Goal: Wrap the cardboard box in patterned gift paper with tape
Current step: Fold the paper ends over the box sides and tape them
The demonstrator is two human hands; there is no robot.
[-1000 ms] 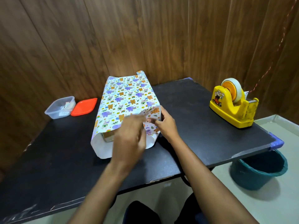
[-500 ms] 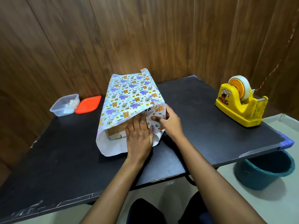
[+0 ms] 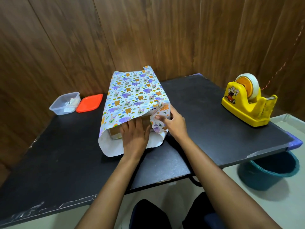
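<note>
The person's left hand (image 3: 134, 139) is lying flat, fingers straight, against the near end of the cardboard box (image 3: 115, 132), which is sitting mid-way across the black table (image 3: 66, 154). The right hand (image 3: 175, 123) is pinching a folded flap of the patterned gift paper (image 3: 132, 96) draped over the box. Farther back, a yellow tape dispenser (image 3: 247, 104) is standing at right; a clear container (image 3: 65, 103) and orange lid (image 3: 89, 103) are sitting side by side at left.

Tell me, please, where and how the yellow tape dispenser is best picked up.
Probably from above, across the narrow body of the tape dispenser, in the dip between its tape roll and cutter end: it stands upright with nothing close beside it.
</note>
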